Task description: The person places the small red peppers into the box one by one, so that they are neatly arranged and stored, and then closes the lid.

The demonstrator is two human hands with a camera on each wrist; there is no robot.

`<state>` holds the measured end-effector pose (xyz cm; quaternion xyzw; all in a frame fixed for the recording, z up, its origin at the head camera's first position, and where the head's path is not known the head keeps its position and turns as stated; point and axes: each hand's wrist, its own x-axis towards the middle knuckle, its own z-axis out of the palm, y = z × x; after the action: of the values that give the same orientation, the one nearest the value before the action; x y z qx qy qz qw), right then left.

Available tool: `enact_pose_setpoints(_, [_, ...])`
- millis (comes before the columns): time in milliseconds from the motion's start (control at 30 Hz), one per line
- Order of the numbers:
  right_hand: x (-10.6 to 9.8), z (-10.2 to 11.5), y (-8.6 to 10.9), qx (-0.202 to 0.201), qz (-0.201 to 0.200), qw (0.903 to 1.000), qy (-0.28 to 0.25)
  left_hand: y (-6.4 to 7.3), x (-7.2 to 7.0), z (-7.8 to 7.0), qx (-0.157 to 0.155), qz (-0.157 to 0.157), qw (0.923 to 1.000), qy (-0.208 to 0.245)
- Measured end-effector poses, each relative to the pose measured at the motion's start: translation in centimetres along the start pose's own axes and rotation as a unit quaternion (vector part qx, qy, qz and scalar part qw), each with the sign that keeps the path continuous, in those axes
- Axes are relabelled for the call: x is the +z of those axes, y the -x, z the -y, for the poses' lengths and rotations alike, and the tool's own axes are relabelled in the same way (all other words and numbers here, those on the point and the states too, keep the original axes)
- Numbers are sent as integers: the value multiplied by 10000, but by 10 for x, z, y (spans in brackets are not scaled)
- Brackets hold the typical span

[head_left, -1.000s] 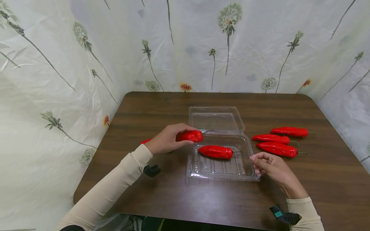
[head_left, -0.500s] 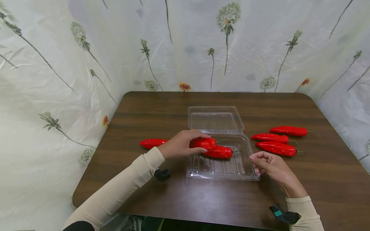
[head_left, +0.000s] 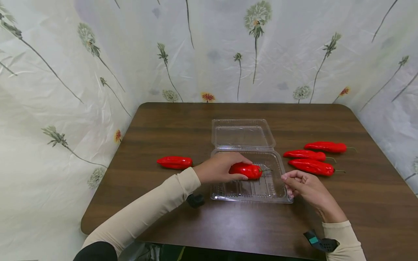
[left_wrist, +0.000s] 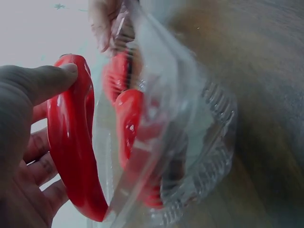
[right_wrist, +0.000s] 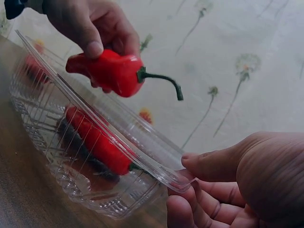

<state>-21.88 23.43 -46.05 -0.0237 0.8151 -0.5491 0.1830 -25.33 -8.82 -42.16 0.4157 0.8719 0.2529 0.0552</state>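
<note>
My left hand holds a glossy red pepper between thumb and fingers, its green stem pointing right. In the right wrist view this pepper is above the rim of a clear plastic clamshell container. Inside the container lies another red pepper; from the head view the held one mostly covers it. With thumb and fingers, my right hand pinches the container's rim near its front right corner. The container's lid is folded back flat behind the base.
Three red peppers, the nearest one included, lie to the right of the container on the brown wooden table. A single red pepper lies on the left, behind the left forearm. A flower-printed sheet surrounds the table's far side.
My left hand has carried its pepper rightward and slightly toward me, over the pepper in the container, uncovering the pepper on the left. The right hand has kept its hold on the rim.
</note>
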Motion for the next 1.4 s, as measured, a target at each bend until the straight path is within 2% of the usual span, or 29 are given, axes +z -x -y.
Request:
enact_pose_setpoints(267, [-1, 1, 1, 25, 38, 10000, 4, -6, 11, -5, -6, 268, 9983, -524])
enact_pose_setpoints(533, [0, 1, 1, -93, 19, 9999, -35, -10, 24, -3, -4, 390, 9947, -951])
enact_pose_setpoints(867, [0, 1, 0, 20, -14, 10000, -13, -10, 32, -2, -148, 597, 9910, -1191])
enact_pose_setpoints(1100, [0, -1, 0, 47, 8, 10000, -56, -11, 36, -1, -101, 675, 9882, -1372])
enact_pose_setpoints(1400, [0, -1, 0, 48, 48, 9999, -97, -9, 38, -2, -98, 634, 9870, -1476])
